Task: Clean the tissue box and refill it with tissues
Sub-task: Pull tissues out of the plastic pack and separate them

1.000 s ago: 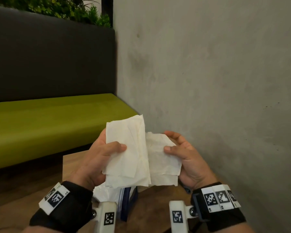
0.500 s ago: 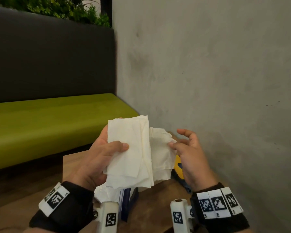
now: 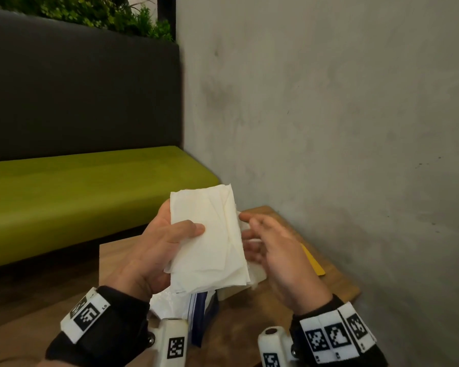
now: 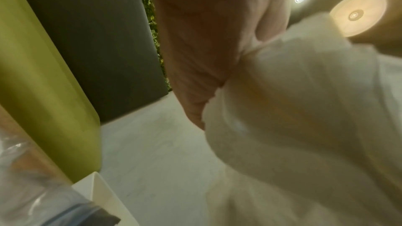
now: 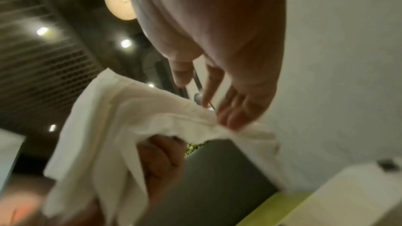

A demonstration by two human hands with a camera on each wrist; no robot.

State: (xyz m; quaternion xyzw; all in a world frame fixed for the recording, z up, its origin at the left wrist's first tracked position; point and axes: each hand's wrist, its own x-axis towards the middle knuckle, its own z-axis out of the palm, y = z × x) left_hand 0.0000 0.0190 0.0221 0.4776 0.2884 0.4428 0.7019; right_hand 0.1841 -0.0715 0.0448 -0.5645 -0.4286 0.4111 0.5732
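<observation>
While the left hand (image 3: 154, 245) grips them, tissues (image 3: 207, 234) stand upright.

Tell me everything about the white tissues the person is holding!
The tissues are a small stack of thin, soft-looking white paper sheets, folded and a bit crumpled, with uneven edges fanning out at the bottom. They are held upright in the air above a wooden table, near a grey wall. The left hand grips them, thumb pressed across the front. The right hand is at their right edge with its fingers straight, fingertips touching the sheets in the right wrist view.
</observation>
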